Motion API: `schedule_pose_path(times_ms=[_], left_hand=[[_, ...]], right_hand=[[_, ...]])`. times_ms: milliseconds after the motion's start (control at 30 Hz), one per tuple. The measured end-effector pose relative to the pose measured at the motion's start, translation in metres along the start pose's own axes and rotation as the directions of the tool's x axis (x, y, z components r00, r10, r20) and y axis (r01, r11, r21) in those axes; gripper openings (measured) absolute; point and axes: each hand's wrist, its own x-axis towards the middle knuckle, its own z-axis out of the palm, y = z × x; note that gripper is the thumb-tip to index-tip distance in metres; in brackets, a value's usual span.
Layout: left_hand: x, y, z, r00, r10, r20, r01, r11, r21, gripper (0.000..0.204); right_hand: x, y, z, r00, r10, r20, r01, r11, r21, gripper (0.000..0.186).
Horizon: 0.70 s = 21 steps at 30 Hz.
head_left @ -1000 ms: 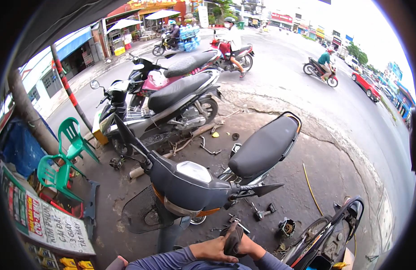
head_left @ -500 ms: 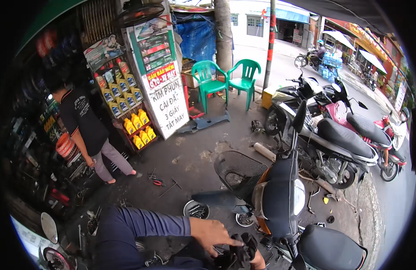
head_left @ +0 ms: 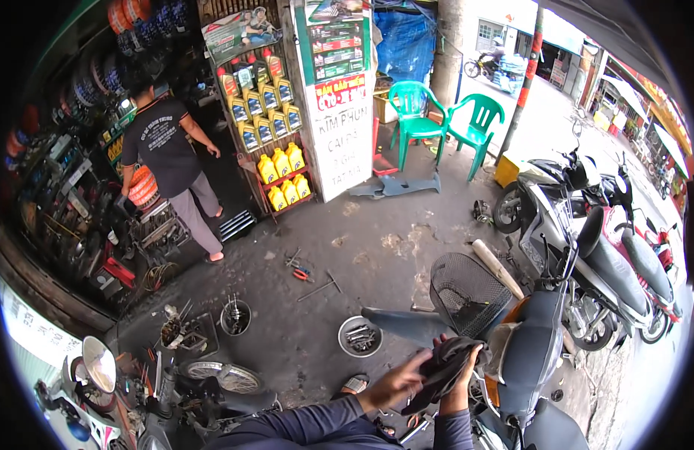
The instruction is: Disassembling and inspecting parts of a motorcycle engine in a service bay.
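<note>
A crumpled dark cloth (head_left: 446, 369) lies in my right hand (head_left: 462, 384), its fingers and thumb wrapped round the right side. My left hand (head_left: 398, 384) is at the cloth's left edge, slightly blurred, with the fingers stretched out toward it. Whether those fingers touch the fabric I cannot tell. Just right of both hands stands a motorbike (head_left: 523, 349) with a dark front and a black wire basket (head_left: 469, 292). Beyond my hands, a metal bowl (head_left: 360, 336) of small metal parts and tools sits on the ground.
Red-handled pliers (head_left: 302, 274) and a T-handle wrench (head_left: 321, 291) lie on the floor. A second bowl (head_left: 235, 318) and a parts tray (head_left: 189, 334) are at left. A person (head_left: 167, 161) walks by the shelves. Green chairs (head_left: 416, 124) and parked motorbikes (head_left: 587, 247) stand farther off.
My view has swung left and scene objects appear farther right. My hands have come up with the cloth, which is more spread out. The person at left has stepped farther away into the shop.
</note>
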Motion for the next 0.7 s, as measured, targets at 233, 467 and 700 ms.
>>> schedule_pose_path(times_ms=[233,467,700], left_hand=[[0.018,-0.080,-0.075,0.920,-0.388,-0.052,0.284,0.754,-0.592,0.045],[0.043,-0.073,-0.129,0.881,-0.243,-0.407,0.352,0.910,0.219,0.035],[0.045,-0.071,-0.111,0.973,0.077,-0.219,0.101,0.710,0.696,0.037]], right_hand=[[0.017,0.065,0.040,0.878,-0.478,-0.020,0.273,0.535,-0.799,0.042],[0.008,0.072,0.026,0.806,0.562,-0.183,-0.590,0.783,-0.197,0.062],[0.095,0.123,-0.065,0.970,-0.091,-0.226,0.030,0.965,-0.261,0.030]])
